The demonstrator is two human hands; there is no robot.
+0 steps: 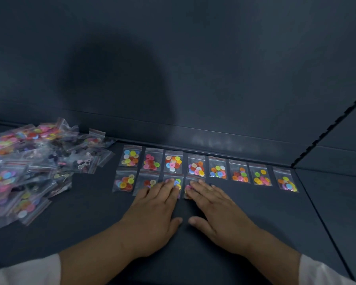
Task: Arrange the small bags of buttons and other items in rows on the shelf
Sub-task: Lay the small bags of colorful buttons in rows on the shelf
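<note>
Leftward, jumbled bag heap on shelf

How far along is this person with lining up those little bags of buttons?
Still early, I'd say. Done: a back row of eight bags along the rear edge of the shelf. In hand: a front row of four bags, with the left hand and right hand lying flat, fingers on its three rightmost bags. Left: the big loose pile on the left, and the unfilled front-row places.
</note>
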